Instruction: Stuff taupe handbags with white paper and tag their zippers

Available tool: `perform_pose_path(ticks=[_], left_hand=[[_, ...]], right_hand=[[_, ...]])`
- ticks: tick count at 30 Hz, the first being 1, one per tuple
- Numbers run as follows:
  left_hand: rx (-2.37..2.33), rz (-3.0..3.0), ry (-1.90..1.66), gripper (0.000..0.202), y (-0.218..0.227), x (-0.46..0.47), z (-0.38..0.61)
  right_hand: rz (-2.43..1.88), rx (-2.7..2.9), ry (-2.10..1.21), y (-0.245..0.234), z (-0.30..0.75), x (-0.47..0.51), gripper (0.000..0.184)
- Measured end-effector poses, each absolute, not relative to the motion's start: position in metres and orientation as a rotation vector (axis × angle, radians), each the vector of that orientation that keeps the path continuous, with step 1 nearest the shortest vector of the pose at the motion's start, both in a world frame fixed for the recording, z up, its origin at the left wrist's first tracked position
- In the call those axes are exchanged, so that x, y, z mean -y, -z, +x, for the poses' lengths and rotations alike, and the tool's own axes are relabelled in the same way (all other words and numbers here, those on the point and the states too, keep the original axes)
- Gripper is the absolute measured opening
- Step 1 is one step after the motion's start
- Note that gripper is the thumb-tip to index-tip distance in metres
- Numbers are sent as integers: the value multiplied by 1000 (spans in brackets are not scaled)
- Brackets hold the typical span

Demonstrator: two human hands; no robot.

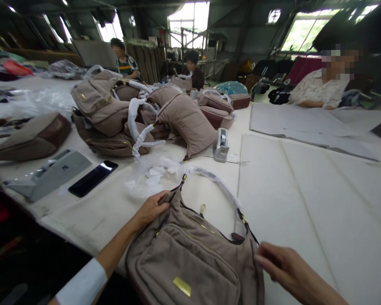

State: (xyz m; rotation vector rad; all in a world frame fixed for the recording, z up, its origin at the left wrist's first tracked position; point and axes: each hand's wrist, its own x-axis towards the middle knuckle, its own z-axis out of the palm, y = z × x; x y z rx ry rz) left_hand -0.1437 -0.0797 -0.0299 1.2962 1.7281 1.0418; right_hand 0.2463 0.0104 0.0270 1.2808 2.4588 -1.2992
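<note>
While the left hand (154, 208) pinches its corner, a slouchy cloth bag (190, 250) rests at the near edge of the table (92, 218).
Curled right hand (281, 262) at its side, grip unclear; arched strap (217, 180) wrapped white, bag's base cut off.

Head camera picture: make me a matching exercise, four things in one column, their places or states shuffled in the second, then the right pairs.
Things
1. Flat black smartphone
2. Small grey plastic tape dispenser
3. Taupe fabric handbag with a gold plate
4. Large, flat whitish sheet

Places and states
A. Touched by the left hand
B. Spread over the picture's right side of the white table
C. Lying beside a large grey wedge-shaped holder
D. Standing beside a puffy taupe crescent-shaped bag

Pairs: 1-C, 2-D, 3-A, 4-B
</note>
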Motion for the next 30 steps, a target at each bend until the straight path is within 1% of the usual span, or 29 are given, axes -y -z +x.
perform_pose_path(ticks=[2,3,5,7,9,11,12,14,15,16,18,20,24,26,28,30], left_hand=[[-1846,1358,-1004,35,36,74,-160],[-1913,1388,-992,33,39,71,-168],[-2048,1447,-981,28,40,68,-180],[-2171,1508,-987,25,33,70,-181],[-2233,1585,-1000,24,21,74,-165],[-2150,1757,-951,24,10,77,-134],[-2042,1879,-885,24,7,78,-116],[-1781,2181,-630,36,7,79,-84],[-1705,2258,-542,36,10,79,-72],[-1656,2322,-489,30,13,79,-63],[-1631,2379,-536,11,20,83,-58],[-1598,2408,-699,15,21,92,-64],[-1493,2406,-986,15,12,116,-81],[-1498,2398,-983,18,11,125,-86],[-1575,2372,-942,21,14,130,-87],[-1649,2351,-941,22,18,130,-86]], right_hand=[[1598,-2680,1098,-7,226,-21,40],[1750,-2715,1058,6,217,-24,48],[1928,-2656,1139,29,202,-20,66],[1989,-2575,1281,46,193,-9,71],[2073,-2540,1364,54,189,5,69],[2147,-2531,1404,56,189,15,67],[2181,-2532,1418,56,190,19,66],[2248,-2530,1455,56,191,23,64],[2287,-2526,1473,57,192,25,63],[2326,-2521,1486,57,194,28,62],[2412,-2532,1484,57,197,36,60],[2476,-2597,1455,56,199,48,56],[2531,-2813,1493,48,199,76,44],[2413,-2992,1552,43,196,85,42],[2185,-3163,1605,38,193,90,45],[2102,-3198,1677,32,189,93,47]])
